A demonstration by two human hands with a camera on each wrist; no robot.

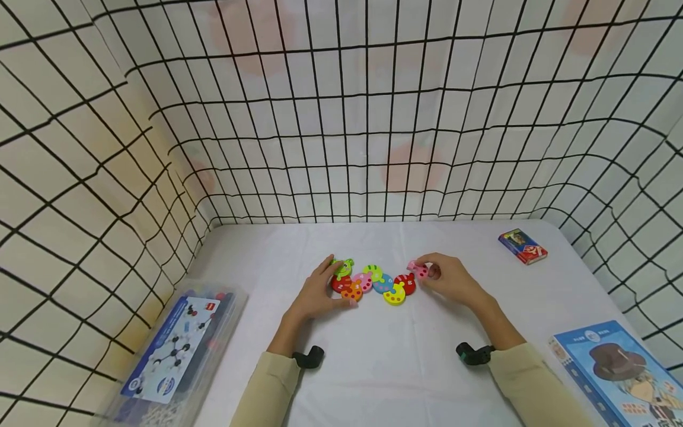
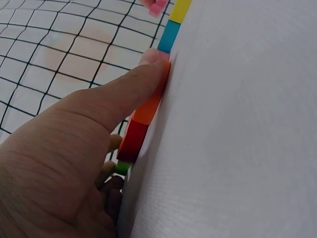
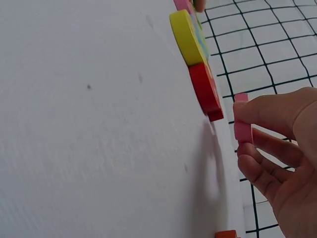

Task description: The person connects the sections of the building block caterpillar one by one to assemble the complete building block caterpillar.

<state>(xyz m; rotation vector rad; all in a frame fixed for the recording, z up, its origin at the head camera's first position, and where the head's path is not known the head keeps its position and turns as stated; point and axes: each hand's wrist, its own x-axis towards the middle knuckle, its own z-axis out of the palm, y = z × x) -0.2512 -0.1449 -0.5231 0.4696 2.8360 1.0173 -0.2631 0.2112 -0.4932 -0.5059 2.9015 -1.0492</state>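
A colourful caterpillar puzzle [image 1: 383, 283] of round, interlocking pieces lies in a wavy row on the white table. Its green face piece [image 1: 344, 268] is at the left end, a red piece [image 1: 405, 283] at the right end. My left hand [image 1: 316, 292] holds the left end, fingers along the far side and thumb by the orange piece [image 2: 151, 106]. In my right hand [image 1: 453, 279] a pink spotted puzzle piece [image 3: 242, 130] is pinched between thumb and fingers. It is raised off the table just beyond the red end piece, apart from it in the right wrist view.
A clear plastic box [image 1: 235, 314] with a molecule-picture label stands at the left. A small red-and-blue box [image 1: 523, 246] lies at the back right, and a blue illustrated box [image 1: 613, 367] at the front right. Black wire grid walls [image 1: 368, 112] surround the table.
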